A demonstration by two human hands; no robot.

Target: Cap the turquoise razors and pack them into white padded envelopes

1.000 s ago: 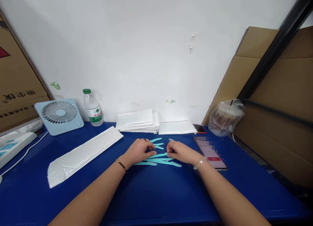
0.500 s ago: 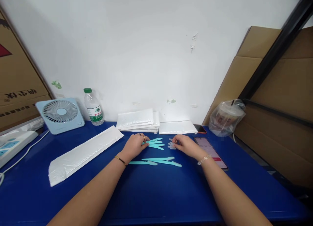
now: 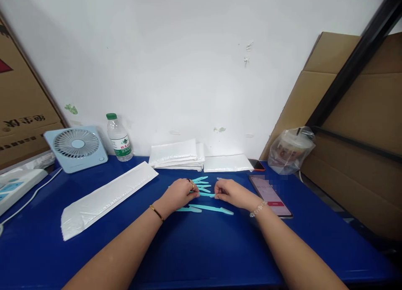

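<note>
Several thin teal plastic sticks (image 3: 211, 208) lie on the blue table (image 3: 201, 248) in front of me. My left hand (image 3: 179, 193) and my right hand (image 3: 230, 192) pinch the two ends of one teal stick (image 3: 206, 194) held level between them, just above the table. More teal sticks (image 3: 201, 182) lie just behind my left hand's fingers. Both hands have their fingers curled closed.
A long white padded mailer (image 3: 108, 198) lies at left. A stack of white mailers (image 3: 177, 155) sits by the wall. A small blue fan (image 3: 76, 147), a water bottle (image 3: 119, 138), a power strip (image 3: 15, 185), a phone (image 3: 270, 196) and a bagged drink cup (image 3: 292, 150) stand around.
Both hands drew back from the far pile toward me and came together on one teal stick, now held between them.
</note>
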